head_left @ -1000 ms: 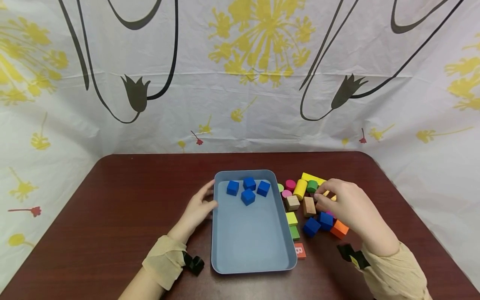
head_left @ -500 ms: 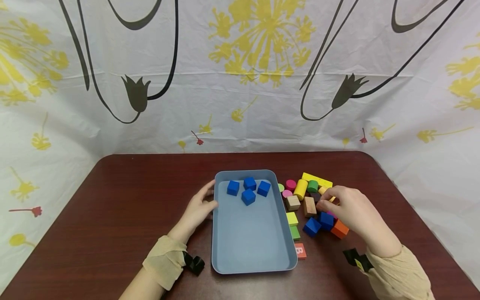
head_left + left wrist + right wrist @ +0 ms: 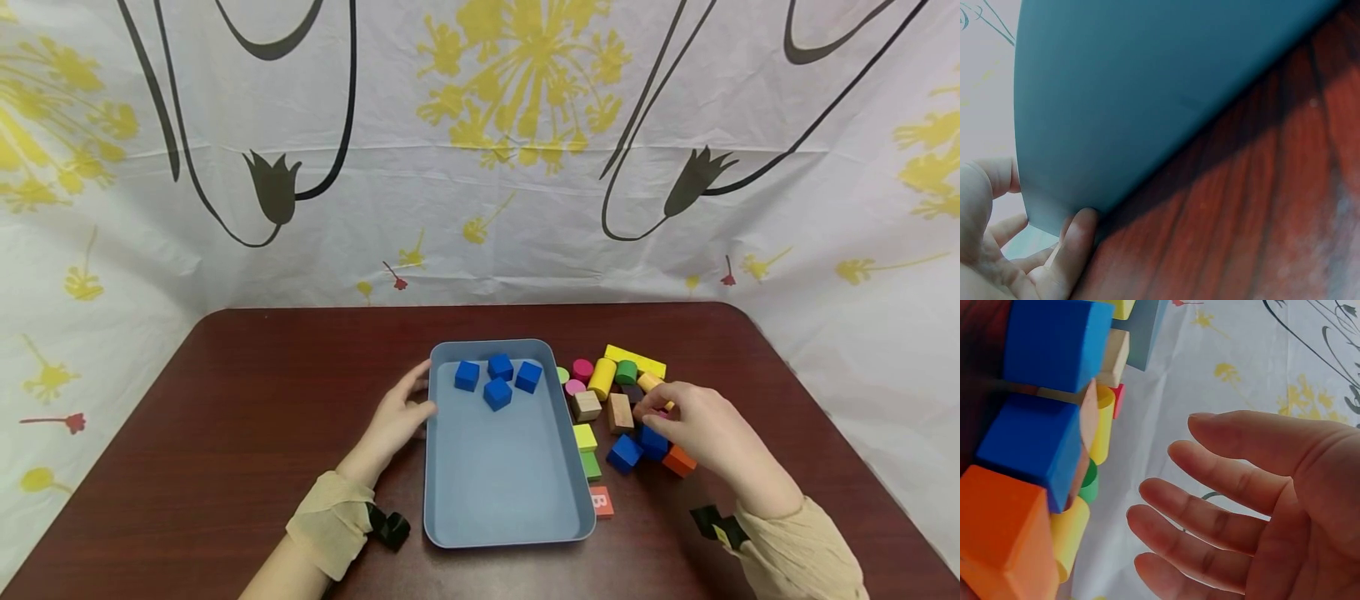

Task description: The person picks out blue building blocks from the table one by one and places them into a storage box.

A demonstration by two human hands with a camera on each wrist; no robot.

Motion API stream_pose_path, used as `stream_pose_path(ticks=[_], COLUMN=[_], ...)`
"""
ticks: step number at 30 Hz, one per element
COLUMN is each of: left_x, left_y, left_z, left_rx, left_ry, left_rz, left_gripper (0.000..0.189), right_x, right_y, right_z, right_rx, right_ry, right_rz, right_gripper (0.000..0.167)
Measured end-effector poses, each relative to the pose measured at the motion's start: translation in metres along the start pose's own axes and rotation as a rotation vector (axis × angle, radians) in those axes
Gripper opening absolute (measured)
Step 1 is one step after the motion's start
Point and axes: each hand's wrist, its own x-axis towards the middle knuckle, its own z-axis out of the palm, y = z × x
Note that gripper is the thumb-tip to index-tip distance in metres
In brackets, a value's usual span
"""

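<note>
A grey-blue tray (image 3: 510, 483) lies on the table with several blue cubes (image 3: 497, 393) toward its far end. My left hand (image 3: 393, 421) rests against the tray's left outer side; in the left wrist view its fingertips (image 3: 1082, 228) touch the tray wall. To the right of the tray, my right hand (image 3: 697, 425) hovers over a pile of toy blocks, thumb and fingers apart. The right wrist view shows nothing between its fingers (image 3: 1210, 515). Just below this hand sit two blue cubes (image 3: 1032, 437) and an orange block (image 3: 679, 460).
Beside the tray's right wall lie a wooden block (image 3: 619, 413), a pale block (image 3: 586, 406), a yellow cylinder (image 3: 602, 379), a green cylinder (image 3: 626, 372) and a long yellow block (image 3: 636, 361). A red block (image 3: 602, 502) marked B is nearer. A patterned sheet (image 3: 480, 167) hangs behind the table.
My right hand has shifted slightly toward me over the pile, from near the yellow blocks to above the blue cubes. The left hand and the tray stay in place.
</note>
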Motion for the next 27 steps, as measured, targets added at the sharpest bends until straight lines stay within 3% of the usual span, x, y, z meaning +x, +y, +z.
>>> stream_pose_path(ticks=[16, 27], left_x=[-0.001, 0.000], left_y=[0.001, 0.001], left_z=[0.000, 0.000], left_rx=[-0.013, -0.002], left_ry=[-0.006, 0.003], left_rz=[0.013, 0.013], left_gripper=[0.072, 0.072], right_x=[0.002, 0.004], right_y=[0.015, 0.018], right_z=[0.013, 0.017], right_rx=[0.014, -0.007], right_ry=[-0.103, -0.122], right_rz=[0.010, 0.008], right_gripper=[0.028, 0.032])
